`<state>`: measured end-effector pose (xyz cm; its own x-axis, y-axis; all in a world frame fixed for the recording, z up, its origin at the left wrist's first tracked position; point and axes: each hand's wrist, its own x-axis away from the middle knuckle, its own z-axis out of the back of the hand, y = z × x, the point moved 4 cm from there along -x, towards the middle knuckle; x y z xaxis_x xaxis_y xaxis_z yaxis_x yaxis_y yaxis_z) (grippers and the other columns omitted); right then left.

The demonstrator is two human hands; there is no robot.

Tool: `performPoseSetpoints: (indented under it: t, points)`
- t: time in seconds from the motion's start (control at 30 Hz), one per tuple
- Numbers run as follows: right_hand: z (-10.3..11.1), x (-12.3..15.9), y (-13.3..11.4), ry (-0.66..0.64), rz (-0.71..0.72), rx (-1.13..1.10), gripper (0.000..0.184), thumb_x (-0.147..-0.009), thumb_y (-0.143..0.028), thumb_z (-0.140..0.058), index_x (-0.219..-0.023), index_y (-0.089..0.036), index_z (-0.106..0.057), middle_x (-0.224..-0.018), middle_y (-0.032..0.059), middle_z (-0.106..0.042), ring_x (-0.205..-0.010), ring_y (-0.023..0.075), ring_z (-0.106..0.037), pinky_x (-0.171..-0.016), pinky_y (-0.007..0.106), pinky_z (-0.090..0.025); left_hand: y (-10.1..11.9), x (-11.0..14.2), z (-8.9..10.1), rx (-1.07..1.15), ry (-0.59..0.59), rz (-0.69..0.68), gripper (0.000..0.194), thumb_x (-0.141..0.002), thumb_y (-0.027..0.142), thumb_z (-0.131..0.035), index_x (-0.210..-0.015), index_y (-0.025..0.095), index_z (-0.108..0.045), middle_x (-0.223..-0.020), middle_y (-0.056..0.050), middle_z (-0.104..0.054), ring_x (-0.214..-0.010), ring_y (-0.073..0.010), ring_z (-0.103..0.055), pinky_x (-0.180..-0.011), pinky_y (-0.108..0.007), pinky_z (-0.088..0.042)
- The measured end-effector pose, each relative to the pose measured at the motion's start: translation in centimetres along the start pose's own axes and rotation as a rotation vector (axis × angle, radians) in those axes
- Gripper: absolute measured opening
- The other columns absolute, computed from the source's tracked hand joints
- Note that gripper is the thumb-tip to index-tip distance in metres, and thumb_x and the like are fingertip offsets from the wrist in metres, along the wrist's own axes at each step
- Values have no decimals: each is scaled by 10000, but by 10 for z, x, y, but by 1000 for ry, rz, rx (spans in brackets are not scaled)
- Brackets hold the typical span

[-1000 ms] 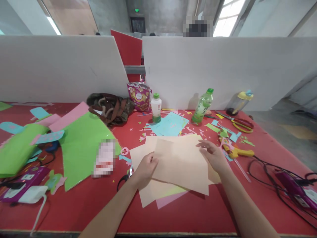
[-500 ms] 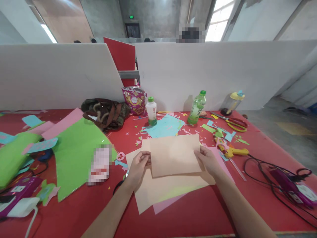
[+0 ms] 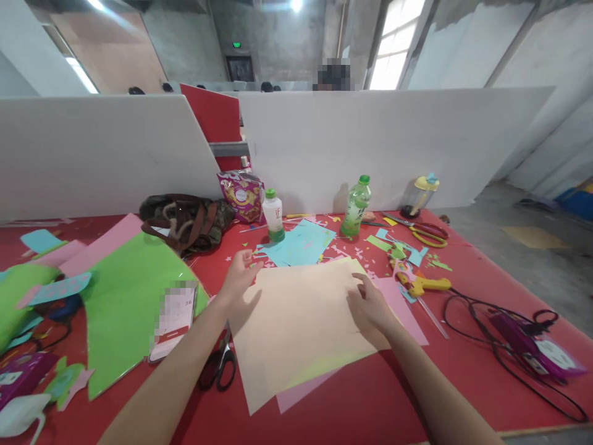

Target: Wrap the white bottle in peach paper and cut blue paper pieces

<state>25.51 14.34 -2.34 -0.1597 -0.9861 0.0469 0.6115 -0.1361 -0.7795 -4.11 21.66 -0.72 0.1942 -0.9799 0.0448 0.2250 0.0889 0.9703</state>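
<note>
A large beige paper sheet [image 3: 301,315] lies flat before me, over yellow-green paper [image 3: 324,363] and pink paper [image 3: 306,389] that peek out along its lower edge. My left hand [image 3: 239,278] hovers at the sheet's upper left corner, fingers apart and holding nothing. Over the right side of the sheet is my right hand [image 3: 370,300], its fingers loosely bent and apart, casting a shadow on the paper. Black-handled scissors [image 3: 221,364] rest beside the sheet's left edge, partly hidden near my left forearm.
Left of the sheet are a phone [image 3: 173,321] and green sheet [image 3: 125,296]. Behind stand a white bottle [image 3: 273,216], a green bottle [image 3: 356,207] and blue paper [image 3: 301,242] among scraps. A yellow glue gun [image 3: 426,284] with its cable and a purple power strip [image 3: 532,346] lie right.
The smaller beige piece held between both hands no longer shows separately; a single flat beige surface is seen. Both hands have let go and their fingers have parted. The view has shifted slightly.
</note>
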Motion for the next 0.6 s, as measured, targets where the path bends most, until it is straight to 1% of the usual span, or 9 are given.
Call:
performPoseSetpoints:
  t: [0.1,0.2,0.33,0.4,0.43,0.47,0.57,0.6]
  points:
    - [-2,2,-5,-5,46,84,398,-710,-270,-373,-1091,-162,-403,-606,-21,-496,-571,160,-497,-557,262,-373,4,-38,-7,-71,92,-27,427,-627,237,-617,-1008,168,-436,-1220,-133,-422,-1132,-227,-408,-871,-326,-361]
    - [-5,3,-8,-27,74,140,384,-725,-259,-353,-1093,-160,-404,-667,12,-551,-624,178,-529,-581,274,-383,2,-67,-22,-114,145,-30,493,-621,240,-638,-1046,135,-413,-1220,-172,-418,-1132,-239,-409,-887,-331,-344]
    - [-8,4,-9,-33,98,174,357,-748,-252,-328,-1085,-174,-412,-708,28,-583,-648,186,-548,-582,274,-389,3,-93,-48,-144,169,-48,640,-535,249,-722,-1075,122,-404,-1218,-187,-423,-1153,-267,-381,-899,-337,-333]
    - [-8,4,-9,-16,107,192,355,-753,-249,-320,-1087,-167,-412,-674,19,-575,-625,183,-546,-572,270,-387,7,-102,-59,-143,175,-69,683,-525,226,-739,-1105,126,-392,-1207,-174,-439,-1130,-254,-404,-883,-332,-352]
    - [-8,4,-9,-7,109,199,359,-753,-245,-319,-1090,-160,-410,-653,14,-568,-609,181,-543,-565,267,-386,10,-107,-64,-139,178,-80,676,-548,221,-732,-1120,127,-386,-1192,-160,-453,-1104,-240,-429,-871,-330,-367]
    - [-8,4,-9,-1,110,204,364,-752,-240,-317,-1094,-154,-409,-632,8,-559,-592,179,-538,-556,264,-384,14,-110,-68,-133,186,-90,618,-603,234,-701,-1127,128,-392,-1171,-141,-470,-1069,-227,-456,-856,-341,-384]
    - [-8,4,-9,6,116,202,367,-750,-219,-310,-1091,-145,-426,-597,0,-542,-551,169,-524,-525,254,-373,23,-117,-74,-112,220,-103,349,-789,274,-516,-1105,143,-446,-1101,-85,-502,-943,-191,-521,-784,-382,-441]
    - [-8,3,-9,13,115,196,361,-748,-216,-311,-1078,-145,-439,-592,0,-540,-542,168,-521,-514,252,-369,26,-118,-75,-102,228,-102,304,-818,276,-469,-1093,146,-460,-1087,-76,-506,-916,-185,-530,-765,-390,-452]
